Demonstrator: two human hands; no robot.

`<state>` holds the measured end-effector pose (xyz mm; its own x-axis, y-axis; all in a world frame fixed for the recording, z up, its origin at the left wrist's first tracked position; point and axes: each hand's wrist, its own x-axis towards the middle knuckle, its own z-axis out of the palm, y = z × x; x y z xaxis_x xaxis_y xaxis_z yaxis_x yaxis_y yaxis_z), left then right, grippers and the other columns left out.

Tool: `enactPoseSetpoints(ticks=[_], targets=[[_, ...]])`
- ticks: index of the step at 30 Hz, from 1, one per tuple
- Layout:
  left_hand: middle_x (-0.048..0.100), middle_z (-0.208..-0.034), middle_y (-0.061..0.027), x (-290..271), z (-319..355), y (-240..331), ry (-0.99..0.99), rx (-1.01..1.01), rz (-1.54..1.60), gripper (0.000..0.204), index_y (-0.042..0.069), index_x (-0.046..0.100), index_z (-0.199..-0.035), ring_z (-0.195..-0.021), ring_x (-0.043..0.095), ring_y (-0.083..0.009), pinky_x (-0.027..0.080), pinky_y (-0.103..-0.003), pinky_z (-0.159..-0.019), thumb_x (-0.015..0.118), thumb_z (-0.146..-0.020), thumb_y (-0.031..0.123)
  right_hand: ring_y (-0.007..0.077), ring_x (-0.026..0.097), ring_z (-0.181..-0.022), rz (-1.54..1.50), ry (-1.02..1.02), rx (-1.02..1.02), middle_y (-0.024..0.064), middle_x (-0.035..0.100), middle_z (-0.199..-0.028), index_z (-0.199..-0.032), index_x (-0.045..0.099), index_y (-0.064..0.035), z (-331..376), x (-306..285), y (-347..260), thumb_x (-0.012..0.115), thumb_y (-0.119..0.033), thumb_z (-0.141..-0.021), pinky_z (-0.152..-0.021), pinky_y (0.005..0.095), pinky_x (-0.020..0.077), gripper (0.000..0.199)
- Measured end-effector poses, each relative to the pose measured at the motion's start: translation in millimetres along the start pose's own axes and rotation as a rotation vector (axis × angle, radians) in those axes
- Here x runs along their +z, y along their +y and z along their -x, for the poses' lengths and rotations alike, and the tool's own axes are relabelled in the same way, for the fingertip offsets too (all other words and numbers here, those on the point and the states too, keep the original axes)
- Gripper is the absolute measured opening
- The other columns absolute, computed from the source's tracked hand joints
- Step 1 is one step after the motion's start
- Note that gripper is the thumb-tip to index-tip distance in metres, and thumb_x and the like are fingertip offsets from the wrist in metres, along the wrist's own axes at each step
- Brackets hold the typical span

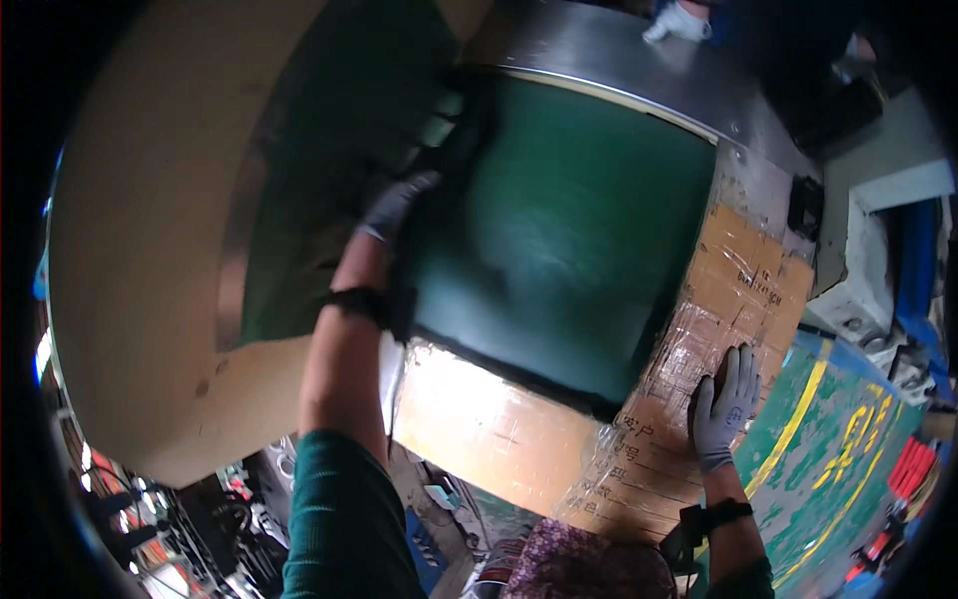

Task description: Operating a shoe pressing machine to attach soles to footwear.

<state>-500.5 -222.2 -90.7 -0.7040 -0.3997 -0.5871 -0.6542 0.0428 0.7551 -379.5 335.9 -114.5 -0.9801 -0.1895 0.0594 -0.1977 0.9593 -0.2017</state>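
A smooth dark green sheet (pixel 569 230) with black edges lies in the middle of the work surface. At its left edge is my left hand (pixel 399 205), in a grey glove, with its fingers blurred and partly lost in shadow. Beside that hand a darker green piece (pixel 329 150) shows against a large tan board (pixel 150 240). My right hand (pixel 725 404), also gloved, rests flat on taped brown cardboard (pixel 659 429), right of the sheet, its fingers stretched out and holding nothing.
Beyond the sheet lies a metal table surface (pixel 599 45). Another person's gloved hand (pixel 681 22) is at the far edge. A pale machine part (pixel 858 270) stands at the right, above a green floor (pixel 828 429) with yellow markings. Cables and equipment (pixel 230 519) crowd the lower left.
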Motion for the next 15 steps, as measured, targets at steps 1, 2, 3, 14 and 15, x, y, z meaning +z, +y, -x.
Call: enactPoseSetpoints(ticks=[1,2,3,14,15], targets=[[0.068,-0.127,-0.0033,-42.4,28.6,-18.9,0.019,0.195,0.084,0.060,-0.001,0.065,-0.127,-0.115,0.063,-0.0189,0.050,-0.032,-0.097,0.085,-0.079,0.029,0.0423,0.037,-0.142,-0.076,0.009,-0.072,0.0251,0.041,-0.153,-0.145,0.045,0.0004,-1.2,5.3,-25.2,0.051,-0.029,-0.094,-0.118,0.0542,0.0215,0.059],[0.071,-0.117,-0.0040,-7.9,63.9,-17.6,0.022,0.617,0.176,0.047,0.000,0.070,-0.114,-0.103,0.067,-0.0177,0.052,-0.031,-0.090,0.086,-0.076,0.024,0.0430,0.037,-0.142,-0.046,-0.007,-0.064,0.0259,0.041,-0.153,-0.145,0.045,0.0007,1.4,7.4,-23.4,0.053,-0.028,-0.094,-0.118,0.0535,0.0229,0.059],[0.071,-0.117,-0.0040,11.4,111.2,-7.6,0.086,0.622,0.197,0.047,0.000,0.070,-0.114,-0.103,0.067,-0.0177,0.052,-0.031,-0.090,0.086,-0.076,0.024,0.0436,0.037,-0.142,-0.038,-0.017,-0.073,0.0267,0.041,-0.152,-0.145,0.045,0.0010,0.2,2.9,-23.1,0.055,-0.028,-0.093,-0.118,0.0528,0.0243,0.060],[0.066,-0.113,-0.0180,15.3,513.4,-168.5,-0.096,0.251,-0.168,0.086,0.007,0.058,-0.127,-0.109,0.063,-0.0358,0.049,-0.042,-0.094,0.085,-0.060,0.052,0.0246,0.048,-0.133,-0.987,-1.421,-0.637,0.0135,0.051,-0.140,-0.143,0.045,0.0034,53.1,-165.2,-239.1,0.089,-0.032,-0.069,-0.115,0.0393,0.0343,0.093],[0.066,-0.115,-0.0182,8.8,535.8,-189.1,-0.042,0.260,-0.187,0.086,0.008,0.058,-0.129,-0.111,0.062,-0.0361,0.048,-0.042,-0.097,0.085,-0.061,0.052,0.0247,0.048,-0.134,-0.889,-1.636,-0.430,0.0141,0.052,-0.141,-0.144,0.046,0.0029,71.6,-176.2,-261.7,0.095,-0.025,-0.063,-0.115,0.0384,0.0350,0.099]])
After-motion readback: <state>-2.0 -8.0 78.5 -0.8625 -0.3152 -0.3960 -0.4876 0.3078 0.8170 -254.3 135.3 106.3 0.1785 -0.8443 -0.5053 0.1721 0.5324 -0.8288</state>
